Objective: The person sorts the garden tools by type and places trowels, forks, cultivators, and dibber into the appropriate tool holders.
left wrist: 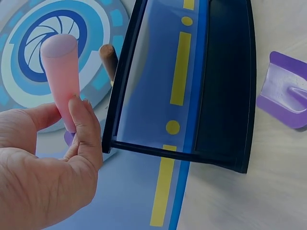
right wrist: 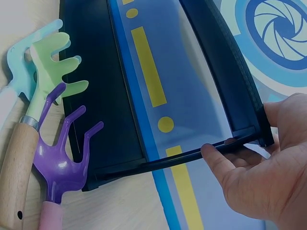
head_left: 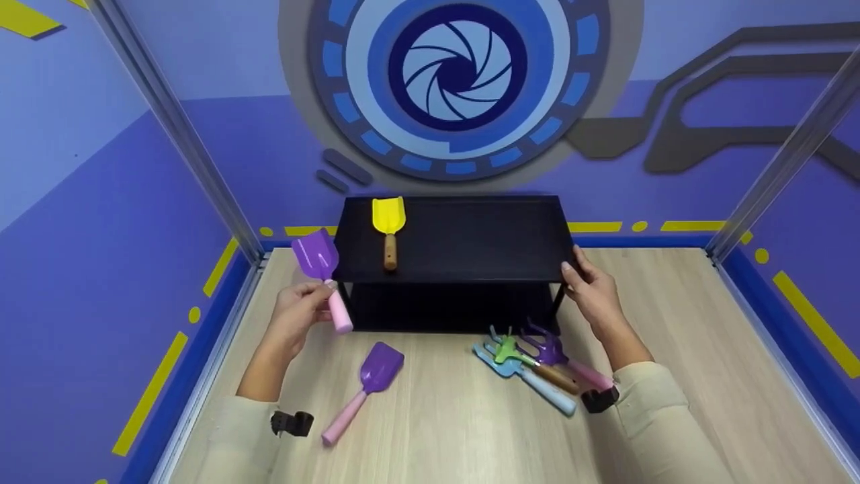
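My left hand (head_left: 299, 312) pinches the pink handle of a purple toy shovel (head_left: 316, 254), its scoop upward, beside the shelf's front left corner. In the left wrist view, thumb and fingers close round that pink handle (left wrist: 61, 76). My right hand (head_left: 594, 292) grips the front right corner of a black two-tier shelf (head_left: 470, 238), with fingers at the upper tier's edge and post in the right wrist view. On the upper tier, toward the left, lies a yellow shovel (head_left: 389, 216) with a wooden handle. A second purple shovel (head_left: 381, 367) lies on the table in front.
Before the shelf's right front lie a light blue hand fork (head_left: 547, 392), a green rake with a wooden handle (head_left: 507, 351) and a purple rake with a pink handle (head_left: 551, 351), bunched together. Blue panel walls (head_left: 222, 121) enclose the wooden table (head_left: 443, 430).
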Demonstrator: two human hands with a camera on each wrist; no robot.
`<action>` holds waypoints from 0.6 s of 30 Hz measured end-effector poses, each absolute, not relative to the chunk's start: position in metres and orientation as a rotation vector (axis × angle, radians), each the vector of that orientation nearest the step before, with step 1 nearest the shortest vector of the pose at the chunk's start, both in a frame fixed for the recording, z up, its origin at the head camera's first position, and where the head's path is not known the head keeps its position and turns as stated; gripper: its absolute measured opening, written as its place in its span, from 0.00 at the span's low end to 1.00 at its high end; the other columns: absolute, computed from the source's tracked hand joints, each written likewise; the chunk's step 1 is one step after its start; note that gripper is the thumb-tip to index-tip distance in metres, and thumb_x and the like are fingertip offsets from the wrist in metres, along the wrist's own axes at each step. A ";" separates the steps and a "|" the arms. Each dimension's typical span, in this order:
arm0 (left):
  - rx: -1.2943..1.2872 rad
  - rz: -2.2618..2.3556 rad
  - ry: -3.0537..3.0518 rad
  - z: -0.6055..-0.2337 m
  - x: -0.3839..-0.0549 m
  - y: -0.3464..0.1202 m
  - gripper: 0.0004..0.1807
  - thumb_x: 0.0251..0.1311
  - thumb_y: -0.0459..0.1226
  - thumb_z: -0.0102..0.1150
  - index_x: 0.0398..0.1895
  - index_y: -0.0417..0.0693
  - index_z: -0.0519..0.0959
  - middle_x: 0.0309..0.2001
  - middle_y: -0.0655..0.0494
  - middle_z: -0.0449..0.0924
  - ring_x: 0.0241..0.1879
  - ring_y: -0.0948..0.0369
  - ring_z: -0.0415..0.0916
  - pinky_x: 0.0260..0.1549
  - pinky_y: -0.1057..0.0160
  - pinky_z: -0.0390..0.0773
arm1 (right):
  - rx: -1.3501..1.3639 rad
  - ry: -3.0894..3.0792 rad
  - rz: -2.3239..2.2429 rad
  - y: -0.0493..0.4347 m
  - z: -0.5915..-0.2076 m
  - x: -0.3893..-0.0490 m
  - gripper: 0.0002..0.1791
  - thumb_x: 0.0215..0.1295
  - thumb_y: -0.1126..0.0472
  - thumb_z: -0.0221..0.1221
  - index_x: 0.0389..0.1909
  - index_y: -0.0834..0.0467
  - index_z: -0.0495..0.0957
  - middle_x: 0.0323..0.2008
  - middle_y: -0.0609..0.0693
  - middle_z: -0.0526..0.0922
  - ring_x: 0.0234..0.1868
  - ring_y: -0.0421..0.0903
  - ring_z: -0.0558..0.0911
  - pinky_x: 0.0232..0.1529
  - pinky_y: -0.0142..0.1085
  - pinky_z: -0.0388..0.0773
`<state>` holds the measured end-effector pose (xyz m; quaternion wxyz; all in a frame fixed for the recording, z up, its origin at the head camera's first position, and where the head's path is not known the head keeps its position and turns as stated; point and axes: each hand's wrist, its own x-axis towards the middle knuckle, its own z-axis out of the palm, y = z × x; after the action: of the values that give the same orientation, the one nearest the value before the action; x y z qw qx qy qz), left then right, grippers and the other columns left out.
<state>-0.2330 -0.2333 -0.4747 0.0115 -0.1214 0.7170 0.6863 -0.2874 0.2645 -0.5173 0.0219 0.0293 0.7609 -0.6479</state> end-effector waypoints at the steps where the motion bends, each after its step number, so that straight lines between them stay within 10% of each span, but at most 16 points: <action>1: -0.376 2.139 2.236 -0.474 -0.233 -0.232 0.15 0.76 0.38 0.61 0.51 0.31 0.79 0.38 0.54 0.79 0.35 0.61 0.81 0.35 0.67 0.86 | 0.090 2.355 -2.008 0.264 -0.517 -0.287 0.36 0.86 0.48 0.49 0.86 0.41 0.45 0.88 0.51 0.43 0.86 0.56 0.55 0.82 0.54 0.62; 18: -0.308 2.183 2.146 -0.467 -0.246 -0.209 0.13 0.76 0.37 0.62 0.50 0.32 0.78 0.34 0.56 0.79 0.34 0.63 0.79 0.30 0.69 0.84 | 0.092 2.354 -2.028 0.264 -0.518 -0.288 0.36 0.86 0.49 0.49 0.86 0.42 0.46 0.87 0.53 0.44 0.86 0.57 0.55 0.82 0.54 0.63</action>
<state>-0.2464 -0.2090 -0.4669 0.0325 -0.1000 0.6972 0.7091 -0.2877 0.2640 -0.5177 0.0167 0.0296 0.7571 -0.6524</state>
